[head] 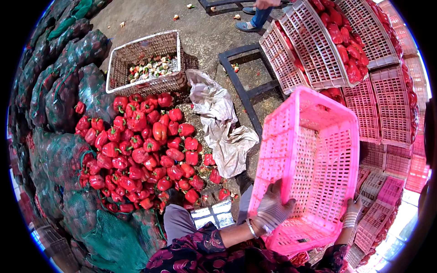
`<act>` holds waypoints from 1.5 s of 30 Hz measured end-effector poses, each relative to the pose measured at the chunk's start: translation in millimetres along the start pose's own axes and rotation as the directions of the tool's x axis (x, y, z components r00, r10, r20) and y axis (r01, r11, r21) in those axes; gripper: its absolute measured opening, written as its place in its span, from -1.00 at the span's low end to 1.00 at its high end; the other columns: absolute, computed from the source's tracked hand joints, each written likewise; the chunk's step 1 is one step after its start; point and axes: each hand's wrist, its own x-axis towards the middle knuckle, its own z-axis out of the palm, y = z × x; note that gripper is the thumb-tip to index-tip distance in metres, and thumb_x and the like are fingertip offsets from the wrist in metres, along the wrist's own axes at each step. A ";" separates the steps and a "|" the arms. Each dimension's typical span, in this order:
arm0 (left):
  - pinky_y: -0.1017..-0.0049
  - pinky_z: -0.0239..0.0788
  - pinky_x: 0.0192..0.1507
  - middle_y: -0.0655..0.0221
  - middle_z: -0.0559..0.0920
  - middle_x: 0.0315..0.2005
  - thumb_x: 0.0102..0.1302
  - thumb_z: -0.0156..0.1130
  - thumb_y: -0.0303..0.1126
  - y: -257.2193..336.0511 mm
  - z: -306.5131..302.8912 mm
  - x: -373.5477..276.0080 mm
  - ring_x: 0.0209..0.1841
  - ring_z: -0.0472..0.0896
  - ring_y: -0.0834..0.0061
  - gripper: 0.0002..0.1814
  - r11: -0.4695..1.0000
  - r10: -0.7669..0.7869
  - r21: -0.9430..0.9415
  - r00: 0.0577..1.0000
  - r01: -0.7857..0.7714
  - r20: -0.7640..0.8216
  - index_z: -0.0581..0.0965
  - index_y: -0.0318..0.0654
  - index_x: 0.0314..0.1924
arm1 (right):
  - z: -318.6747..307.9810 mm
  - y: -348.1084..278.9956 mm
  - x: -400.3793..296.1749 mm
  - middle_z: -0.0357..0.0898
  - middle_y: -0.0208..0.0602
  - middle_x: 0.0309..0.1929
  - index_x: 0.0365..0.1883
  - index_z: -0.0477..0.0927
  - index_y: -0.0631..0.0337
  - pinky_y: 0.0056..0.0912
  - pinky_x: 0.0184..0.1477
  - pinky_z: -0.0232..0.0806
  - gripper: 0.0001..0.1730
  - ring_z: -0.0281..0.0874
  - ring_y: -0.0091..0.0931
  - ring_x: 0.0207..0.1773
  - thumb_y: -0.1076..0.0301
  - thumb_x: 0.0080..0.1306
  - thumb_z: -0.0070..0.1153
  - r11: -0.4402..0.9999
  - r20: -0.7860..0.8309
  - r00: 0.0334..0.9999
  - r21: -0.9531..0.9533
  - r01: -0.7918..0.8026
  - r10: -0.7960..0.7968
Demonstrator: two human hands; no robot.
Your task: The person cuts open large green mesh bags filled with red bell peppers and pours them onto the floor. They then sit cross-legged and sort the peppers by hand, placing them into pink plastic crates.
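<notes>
An empty pink plastic crate (314, 163) is held tilted in front of my body, its open side turned up towards me. My left hand (273, 206), in a striped work glove, grips the crate's near left rim, with the thumb over the inner side. At the crate's right side, my right hand (351, 213), gloved too, holds the outer edge; part of its fingers is hidden. To the left of my feet lies a large heap of red bell peppers (140, 155) on the floor. A crumpled pale cloth or sack (222, 126) lies between heap and crate.
A whitish crate (143, 82) with pepper cores stands beyond the heap. Full green mesh sacks (68, 160) are piled along the left. Stacked crates of red peppers (327, 44) rise at the right, beside a dark metal frame (244, 92). A person's leg (261, 17) shows at the top.
</notes>
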 end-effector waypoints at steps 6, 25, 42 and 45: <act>0.38 0.25 0.04 0.09 0.44 -0.14 -0.04 0.20 -0.58 -41.3 -51.4 2.6 -0.05 0.42 0.26 -0.39 0.983 -0.107 -0.172 0.970 0.070 -0.217 0.27 -0.50 0.08 | 113.9 -54.3 7.7 0.51 -0.34 -0.21 -0.09 0.46 0.40 -0.55 -0.07 0.26 -0.62 0.40 -0.55 -0.20 0.63 0.07 -0.11 0.987 0.086 0.984 -0.039 0.157 -0.153; 0.45 0.19 0.12 0.22 0.45 -0.05 -0.01 0.12 -0.67 -358.8 -145.2 132.7 0.00 0.41 0.39 -0.42 0.902 -0.150 -0.415 0.814 -0.119 -0.560 0.30 -0.40 0.11 | 513.3 -45.6 45.7 0.56 -0.09 -0.23 -0.08 0.46 0.34 -0.36 -0.10 0.33 -0.65 0.51 -0.35 -0.21 0.54 0.12 0.02 0.948 0.294 0.906 0.002 0.319 -0.306; 0.48 0.31 -0.07 0.20 0.56 -0.21 0.20 0.16 -0.36 -380.1 -132.5 173.7 -0.19 0.49 0.44 -0.61 0.961 -0.213 -0.264 0.828 0.082 -0.519 0.39 -0.40 -0.01 | 584.6 -7.1 88.6 0.53 0.17 -0.31 -0.11 0.38 0.52 -0.19 -0.15 0.33 -0.53 0.52 -0.12 -0.23 0.32 0.09 0.00 0.875 0.306 0.911 -0.313 0.370 -0.276; 0.55 0.31 -0.11 0.26 0.56 -0.22 0.18 0.19 -0.35 -390.1 -146.8 167.3 -0.21 0.48 0.54 -0.57 0.921 -0.184 -0.389 0.902 0.020 -0.390 0.39 -0.37 0.02 | 570.5 21.4 120.5 0.56 -0.14 -0.27 -0.12 0.48 0.36 -0.47 -0.13 0.33 -0.67 0.52 -0.46 -0.25 0.47 0.12 0.05 0.936 0.379 0.869 -0.018 0.352 -0.319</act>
